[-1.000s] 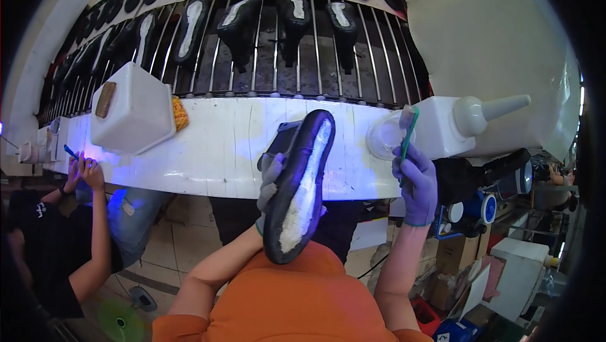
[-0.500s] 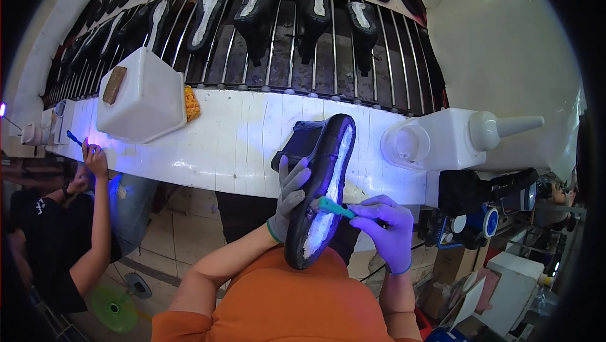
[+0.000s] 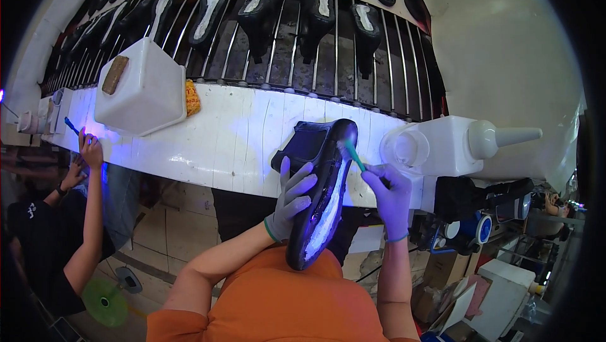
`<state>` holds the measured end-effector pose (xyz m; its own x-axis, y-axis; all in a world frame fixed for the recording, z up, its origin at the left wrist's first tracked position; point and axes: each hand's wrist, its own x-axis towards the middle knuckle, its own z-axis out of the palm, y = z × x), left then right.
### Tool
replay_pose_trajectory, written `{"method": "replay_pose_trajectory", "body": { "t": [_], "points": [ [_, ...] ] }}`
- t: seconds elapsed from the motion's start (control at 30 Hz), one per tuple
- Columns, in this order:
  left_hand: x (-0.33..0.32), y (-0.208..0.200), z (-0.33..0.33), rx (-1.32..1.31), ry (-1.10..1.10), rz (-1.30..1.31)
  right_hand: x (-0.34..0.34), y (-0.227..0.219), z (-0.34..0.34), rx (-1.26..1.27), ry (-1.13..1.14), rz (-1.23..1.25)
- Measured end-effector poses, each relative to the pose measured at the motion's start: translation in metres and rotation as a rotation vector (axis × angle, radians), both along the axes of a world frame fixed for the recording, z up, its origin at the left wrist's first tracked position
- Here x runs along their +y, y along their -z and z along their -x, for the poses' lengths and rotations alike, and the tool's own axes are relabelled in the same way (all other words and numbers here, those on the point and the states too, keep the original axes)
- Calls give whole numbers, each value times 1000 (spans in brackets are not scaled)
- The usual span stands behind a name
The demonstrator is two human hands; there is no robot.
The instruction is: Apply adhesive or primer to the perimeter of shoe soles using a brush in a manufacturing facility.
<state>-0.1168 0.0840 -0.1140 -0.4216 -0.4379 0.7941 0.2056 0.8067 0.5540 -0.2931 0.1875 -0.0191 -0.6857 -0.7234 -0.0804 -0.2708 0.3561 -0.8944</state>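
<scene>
A black boot (image 3: 319,206) lies sole up before me, its shaft resting toward the white bench. A white strip (image 3: 329,216) runs along the middle of its underside. My left hand (image 3: 291,200), in a grey glove with a green cuff, holds the boot by its left side. My right hand (image 3: 388,193), gloved too, is closed round the handle of a small green brush (image 3: 355,154). The brush's bristles touch the far end of the sole, and a dark glossy edge shows along the boot's side.
On the white bench (image 3: 227,133) stand a white square container (image 3: 142,89) and a white bottle with a nozzle (image 3: 448,146). A clear cup (image 3: 405,148) sits beside the bottle. Beyond, several boots (image 3: 259,17) lie on a metal roller rack. At left, a co-worker's hand (image 3: 90,149) holds a blue brush.
My right hand has moved the brush from the boot's near middle to the far end of the sole. The left hand still holds the boot.
</scene>
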Motion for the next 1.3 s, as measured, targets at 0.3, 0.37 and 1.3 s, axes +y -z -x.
{"method": "replay_pose_trajectory", "body": {
  "t": [0.3,0.37,1.3],
  "points": [
    [4,-7,0,91,99,-74,-22,11,37,184,57,-37],
    [4,-8,0,95,97,-83,-17,5,37,118,2,-57],
    [2,-10,4,-1,-45,-1,25,-58,-19,0,-397,32]
  ]
}}
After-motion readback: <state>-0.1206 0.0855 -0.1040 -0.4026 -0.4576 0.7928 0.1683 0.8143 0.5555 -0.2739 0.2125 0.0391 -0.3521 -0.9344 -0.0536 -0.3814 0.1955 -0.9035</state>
